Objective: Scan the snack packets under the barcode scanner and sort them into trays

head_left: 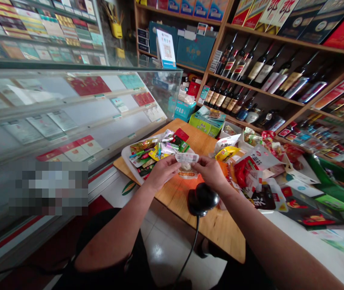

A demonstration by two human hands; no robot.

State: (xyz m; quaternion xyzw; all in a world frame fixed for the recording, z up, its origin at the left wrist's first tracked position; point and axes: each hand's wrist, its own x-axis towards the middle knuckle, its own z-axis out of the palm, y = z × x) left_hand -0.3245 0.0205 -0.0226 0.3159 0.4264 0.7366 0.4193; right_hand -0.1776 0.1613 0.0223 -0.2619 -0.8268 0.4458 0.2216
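Note:
Between both hands, a small clear-and-white snack packet (187, 166) is stretched out above the wooden table (172, 200). My left hand (163, 172) pinches its left edge, and my right hand (210, 171) pinches the right edge. Orange print runs along the packet's lower part. Just below and to the right stands a black barcode scanner (202, 199) with a cable, and reddish light falls on the wood under the packet. Left of my hands, a white tray (126, 155) holds several colourful small packets.
Snack bags (252, 165) crowd the table's right side, with a green box (206, 123) at the back. A glass display counter (78, 117) flanks the left. Shelves with wine bottles (259, 66) rise behind. The scanner's cable (191, 245) hangs over the front edge.

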